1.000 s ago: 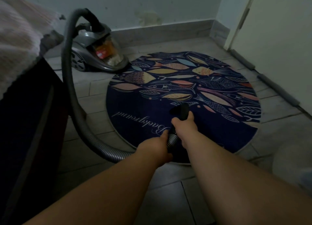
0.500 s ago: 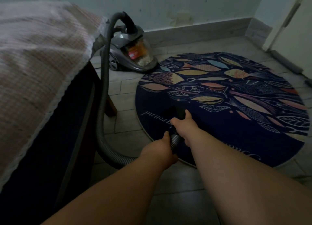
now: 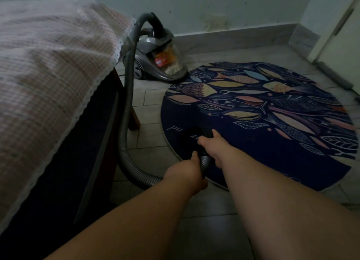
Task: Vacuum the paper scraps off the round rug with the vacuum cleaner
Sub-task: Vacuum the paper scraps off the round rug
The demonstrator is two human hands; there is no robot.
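**Status.** Both hands on the wand assy. L hand point(image 3: 185, 172): fingers curled round the end of the ribbed hose point(image 3: 126, 107). R hand point(image 3: 213, 149): clamped on the black nozzle tube point(image 3: 203, 132) just ahead, one digit laid along it. The tube's tip rests on the round rug point(image 3: 272, 135), approx. 8 o'clock sector, over the printed lettering. The vacuum cleaner point(image 3: 157, 62) body stands on tile at the rug's 11 o'clock. Whether it touches the edge: cannot tell. No paper scraps discernible on the rug; light is dim.

**Likely faults (est.)**
- The hose climbs past the bed point(image 3: 48, 64) corner at 9 o'clock. Pulling toward 3 o'clock could snag it on the bed cover or tip the body.
- Suction may lift the rug edge and block the tube.
- Dark ground: scraps missed w/o slow overlapping passes.
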